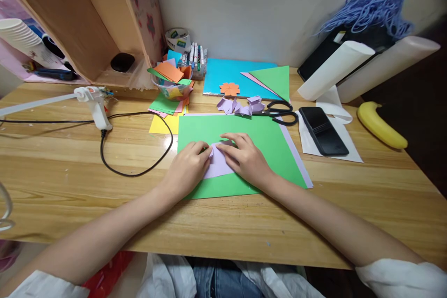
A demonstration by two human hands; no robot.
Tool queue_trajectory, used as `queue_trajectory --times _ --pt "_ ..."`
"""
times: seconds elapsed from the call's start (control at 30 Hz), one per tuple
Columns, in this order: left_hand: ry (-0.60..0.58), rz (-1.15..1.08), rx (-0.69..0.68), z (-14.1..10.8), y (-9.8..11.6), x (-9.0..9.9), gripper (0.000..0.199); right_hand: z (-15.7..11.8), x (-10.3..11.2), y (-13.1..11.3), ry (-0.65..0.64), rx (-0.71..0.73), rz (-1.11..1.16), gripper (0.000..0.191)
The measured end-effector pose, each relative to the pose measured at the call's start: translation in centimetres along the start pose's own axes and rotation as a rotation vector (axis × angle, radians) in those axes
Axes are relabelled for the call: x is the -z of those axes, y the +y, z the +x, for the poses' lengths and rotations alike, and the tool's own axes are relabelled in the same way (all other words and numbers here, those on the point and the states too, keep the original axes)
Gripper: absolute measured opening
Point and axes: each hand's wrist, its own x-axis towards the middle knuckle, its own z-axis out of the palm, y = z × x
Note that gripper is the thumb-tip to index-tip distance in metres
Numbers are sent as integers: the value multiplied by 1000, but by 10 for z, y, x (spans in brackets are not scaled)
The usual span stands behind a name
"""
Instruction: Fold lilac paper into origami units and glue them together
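Note:
A piece of lilac paper [218, 167], partly covered by my fingers, lies on a large green sheet [206, 190]. At its left side my left hand [190, 165] is closed, with thumb and forefinger pinching a small folded edge. From the right, my right hand [247, 158] reaches over the paper with its fingers apart, fingertips touching the upper part of the sheet. Just beyond the green sheet sit folded lilac paper pieces [233, 105], beside black-handled scissors [279, 111]. Farther back, an orange paper flower [229, 89] rests on a blue pad [223, 72].
A glue gun [96, 107] with a looping black cable [139, 174] stands left. Paper scraps fill a clear tub [171, 88] at the back. To the right are a phone [323, 130], a banana [380, 125], white rolls [335, 70] and blue cord [370, 9].

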Motion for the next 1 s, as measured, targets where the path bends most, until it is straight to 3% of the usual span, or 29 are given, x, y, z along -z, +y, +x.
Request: queue_trajectory --times 0.17,0.37,1.0 --pt "-53 97 -83 2 1 0 19 2 0 2 -27 62 -32 25" --pt "-100 151 -87 1 5 -1 18 3 1 2 -32 93 -56 25" --pt "-36 112 -81 0 7 -4 20 4 3 3 -36 116 -72 24"
